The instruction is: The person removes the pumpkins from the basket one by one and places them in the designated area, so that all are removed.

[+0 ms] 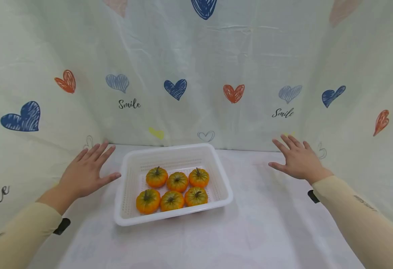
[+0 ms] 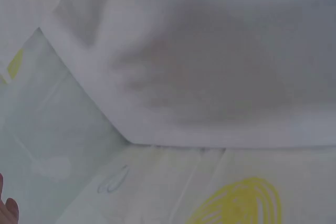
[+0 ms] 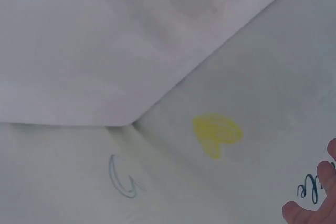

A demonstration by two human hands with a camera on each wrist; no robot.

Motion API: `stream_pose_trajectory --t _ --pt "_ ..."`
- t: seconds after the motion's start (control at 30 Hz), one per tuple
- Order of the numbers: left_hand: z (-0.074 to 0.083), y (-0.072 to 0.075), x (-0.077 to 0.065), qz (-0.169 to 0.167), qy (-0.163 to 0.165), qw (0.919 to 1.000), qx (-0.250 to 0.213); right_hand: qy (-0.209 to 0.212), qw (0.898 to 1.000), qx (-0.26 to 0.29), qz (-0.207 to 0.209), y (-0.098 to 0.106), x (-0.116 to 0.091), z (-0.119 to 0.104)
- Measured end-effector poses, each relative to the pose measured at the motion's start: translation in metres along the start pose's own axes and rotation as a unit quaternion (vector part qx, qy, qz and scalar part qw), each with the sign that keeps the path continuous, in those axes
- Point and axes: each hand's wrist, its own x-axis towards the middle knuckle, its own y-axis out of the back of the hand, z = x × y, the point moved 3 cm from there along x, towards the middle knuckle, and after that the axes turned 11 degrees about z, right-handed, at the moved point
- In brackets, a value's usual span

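Left hand [image 1: 85,172] spread, just beside basket [image 1: 174,214]; right hand [image 1: 298,160] spread, well apart; basket on table [image 1: 260,216], holding six pumpkins [image 1: 177,182]; basket likely light, slightly flexible: grip opposite short rims [image 1: 221,170]; pumpkins likely firm, smooth: cup sides, spare stems [image 1: 197,171]

1. Soft, diffuse light washes the white table [image 1: 257,235] in the head view, leaving faint gray shadows beside the white basket [image 1: 218,186].
2. Pale glints catch creases in the heart-print cloth [image 1: 199,52]; wide-angle stretching shows toward the frame's edges.
3. Both wrist views appear dimmer, grayer and softer, with blurred shadows across the table, broadest in the left.
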Motion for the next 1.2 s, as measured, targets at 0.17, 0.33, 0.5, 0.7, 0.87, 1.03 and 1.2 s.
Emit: stream_pose_trajectory --t 0.17,0.33,0.5,0.7,0.87,1.03,1.2 --pt "0.006 -0.005 -0.010 0.000 0.009 0.9996 -0.028 0.013 1.000 0.018 0.002 0.001 0.020 -0.024" --pt "0.013 -0.015 -0.019 -0.016 0.014 0.9978 -0.062 0.037 0.999 0.030 0.010 -0.001 0.038 -0.051" --pt "0.021 -0.024 -0.024 -0.050 0.032 0.9933 -0.099 0.060 0.997 0.038 0.012 0.005 0.052 -0.075" --pt "0.026 -0.034 -0.027 -0.079 0.059 0.9886 -0.114 0.085 0.994 0.072 0.013 0.012 0.065 -0.101" --pt "0.027 -0.037 -0.027 -0.080 0.059 0.9885 -0.114 0.094 0.990 0.103 -0.002 0.012 0.073 -0.123" --pt "0.029 -0.039 -0.025 -0.079 0.054 0.9897 -0.107 0.102 0.987 0.123 -0.032 0.009 0.083 -0.146" --pt "0.032 -0.037 -0.023 -0.059 0.035 0.9923 -0.103 0.109 0.981 0.146 -0.068 0.007 0.091 -0.170"
